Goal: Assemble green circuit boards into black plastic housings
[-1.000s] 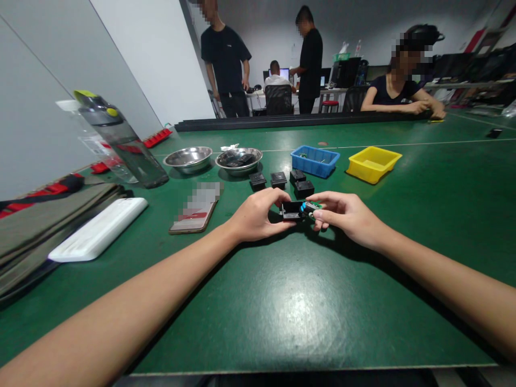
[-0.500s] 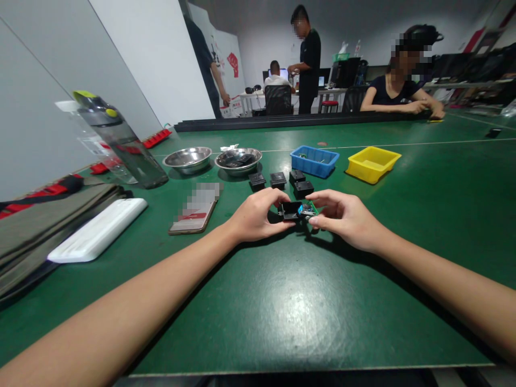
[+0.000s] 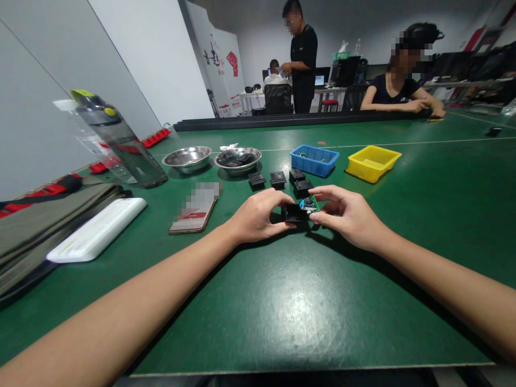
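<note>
My left hand [image 3: 264,216] grips a small black plastic case [image 3: 293,213] between thumb and fingers, its open side facing up and toward the right. In my right hand [image 3: 345,217] a small green circuit board [image 3: 310,204] is pinched by the edge; a blue part and other components stand out from it. The board is beside the case's right end, slightly above it; whether they touch I cannot tell. Just beyond my hands sit several closed black cases [image 3: 278,180] on the green table [image 3: 258,301].
Behind the cases stand a metal bowl with black parts [image 3: 237,161], another metal bowl [image 3: 187,159], a blue bin [image 3: 314,160] and a yellow bin [image 3: 373,163]. Left lie a phone [image 3: 196,209], a white block [image 3: 97,230] and a bottle [image 3: 121,140]. A co-worker [image 3: 399,91] sits across.
The circuit board has shifted up and tilted more upright beside the case. The case's opening has turned slightly. In the background, a person at the left has gone from view.
</note>
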Available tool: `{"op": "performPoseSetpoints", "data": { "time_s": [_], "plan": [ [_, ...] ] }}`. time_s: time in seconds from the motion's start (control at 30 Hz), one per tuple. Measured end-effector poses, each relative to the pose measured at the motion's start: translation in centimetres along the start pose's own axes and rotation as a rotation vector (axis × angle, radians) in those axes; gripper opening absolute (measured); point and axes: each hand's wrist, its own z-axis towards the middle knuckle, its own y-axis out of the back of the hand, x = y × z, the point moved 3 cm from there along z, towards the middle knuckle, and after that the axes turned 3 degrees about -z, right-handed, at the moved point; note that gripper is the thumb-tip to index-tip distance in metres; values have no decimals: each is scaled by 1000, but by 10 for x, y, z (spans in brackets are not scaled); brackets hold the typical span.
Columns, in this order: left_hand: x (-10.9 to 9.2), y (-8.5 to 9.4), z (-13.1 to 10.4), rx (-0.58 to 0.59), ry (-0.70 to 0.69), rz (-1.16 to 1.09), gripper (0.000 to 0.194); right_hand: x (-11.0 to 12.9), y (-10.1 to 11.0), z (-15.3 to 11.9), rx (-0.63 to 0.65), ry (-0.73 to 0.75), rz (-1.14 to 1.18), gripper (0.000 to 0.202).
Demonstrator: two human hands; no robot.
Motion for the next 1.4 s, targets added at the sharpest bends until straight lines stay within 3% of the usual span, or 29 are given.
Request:
{"op": "performPoseSetpoints", "data": {
  "time_s": [0.53, 1.4],
  "plan": [
    [4, 2, -2, -40, 56, -8, 27, 1, 5, 1, -192, 19, -53, 43],
    [6, 3, -2, -72, 112, -3, 26, 7, 2, -1, -27, 59, -106, 41]
  ]
}}
